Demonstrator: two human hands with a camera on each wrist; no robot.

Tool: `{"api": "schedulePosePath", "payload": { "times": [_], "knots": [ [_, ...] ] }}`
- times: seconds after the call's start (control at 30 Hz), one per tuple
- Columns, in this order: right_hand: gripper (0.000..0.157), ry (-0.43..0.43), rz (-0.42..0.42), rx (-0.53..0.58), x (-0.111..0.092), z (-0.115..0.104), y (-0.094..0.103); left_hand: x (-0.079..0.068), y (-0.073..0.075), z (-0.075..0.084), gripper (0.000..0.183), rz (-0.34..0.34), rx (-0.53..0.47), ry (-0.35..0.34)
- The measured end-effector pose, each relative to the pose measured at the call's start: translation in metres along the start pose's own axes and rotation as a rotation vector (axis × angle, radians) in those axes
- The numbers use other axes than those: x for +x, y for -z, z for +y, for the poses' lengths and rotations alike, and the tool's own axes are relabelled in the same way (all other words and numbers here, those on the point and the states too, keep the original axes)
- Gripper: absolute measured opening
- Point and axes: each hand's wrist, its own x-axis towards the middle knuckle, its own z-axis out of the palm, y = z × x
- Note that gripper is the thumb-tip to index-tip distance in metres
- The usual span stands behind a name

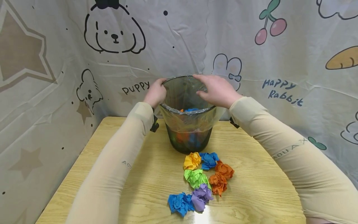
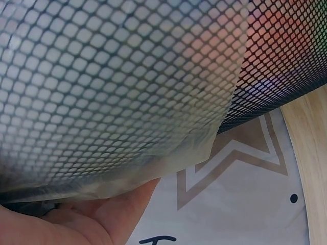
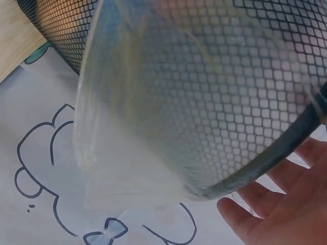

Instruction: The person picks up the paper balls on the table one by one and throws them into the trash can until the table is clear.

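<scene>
A black mesh trash can (image 1: 188, 141) stands on the table, with a clear plastic liner (image 1: 181, 119) folded over its rim. Coloured paper shows through its wall. At the left side of the rim, my left hand (image 1: 156, 93) grips the edge and liner; its fingertips are hidden. My right hand (image 1: 218, 90) lies across the far right rim. Its fingers are fairly straight at the edge, and the thumb stands apart over the opening. In the right wrist view, the fingertips (image 3: 237, 212) meet the rim's outer side beside the loose liner.
In front of the trash can lie crumpled paper balls: yellow (image 1: 192, 161), green (image 1: 197, 178), purple (image 1: 201, 197), blue (image 1: 181, 203) and orange (image 1: 218, 183). Behind the wooden table (image 1: 260, 186) hangs a printed curtain (image 1: 173, 46), close to the can.
</scene>
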Motion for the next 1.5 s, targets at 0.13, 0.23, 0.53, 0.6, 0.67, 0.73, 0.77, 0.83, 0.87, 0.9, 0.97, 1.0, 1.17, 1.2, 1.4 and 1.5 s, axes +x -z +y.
{"api": "schedulePosePath", "payload": {
  "times": [0.13,0.23,0.53,0.6,0.67,0.73,0.77,0.83,0.87,0.9,0.97,1.0,1.17,1.2,1.4,1.5],
  "knots": [
    [0.067,-0.001,0.004,-0.015,-0.004,0.002,0.001,0.000,0.000,-0.001,0.055,0.000,-0.001,0.000],
    [0.070,-0.014,0.005,-0.020,-0.007,0.004,0.003,0.000,0.000,-0.001,0.055,-0.002,-0.007,0.001],
    [0.081,-0.028,0.016,-0.014,-0.025,0.009,0.011,0.003,0.001,-0.003,0.055,-0.005,0.002,0.018],
    [0.082,-0.028,0.015,-0.011,-0.031,0.011,0.013,0.003,0.002,-0.003,0.055,-0.009,-0.001,0.023],
    [0.082,-0.027,0.012,-0.014,-0.037,0.013,0.014,0.004,0.002,-0.003,0.055,-0.009,-0.002,0.021],
    [0.083,-0.026,0.000,-0.022,-0.043,0.015,0.015,0.003,0.002,-0.003,0.055,-0.007,0.001,0.019],
    [0.083,-0.024,-0.007,-0.027,-0.046,0.016,0.015,0.003,0.002,-0.003,0.055,-0.006,0.003,0.018],
    [0.084,-0.018,-0.018,-0.036,-0.052,0.018,0.014,0.003,0.002,-0.004,0.055,-0.003,0.008,0.016],
    [0.084,-0.014,-0.020,-0.038,-0.055,0.018,0.014,0.002,0.002,-0.004,0.055,-0.003,0.008,0.016],
    [0.084,-0.010,-0.021,-0.041,-0.057,0.019,0.014,0.002,0.002,-0.004,0.055,-0.002,0.010,0.015],
    [0.084,0.000,-0.018,-0.048,-0.063,0.020,0.013,0.002,0.003,-0.005,0.055,-0.001,0.009,0.012],
    [0.084,0.004,-0.013,-0.049,-0.066,0.021,0.012,0.002,0.003,-0.005,0.055,-0.002,0.005,0.011],
    [0.083,0.032,0.007,-0.053,-0.083,0.022,0.008,0.001,0.003,-0.005,0.055,-0.007,-0.017,0.010],
    [0.083,0.041,0.014,-0.053,-0.087,0.021,0.007,0.001,0.003,-0.005,0.055,-0.007,-0.018,0.011],
    [0.082,0.111,0.073,-0.049,-0.114,0.019,0.000,0.001,0.002,-0.004,0.056,-0.005,-0.012,0.009],
    [0.082,0.152,0.106,-0.044,-0.129,0.018,-0.003,0.002,0.001,-0.003,0.056,-0.008,-0.010,0.012]
  ]
}}
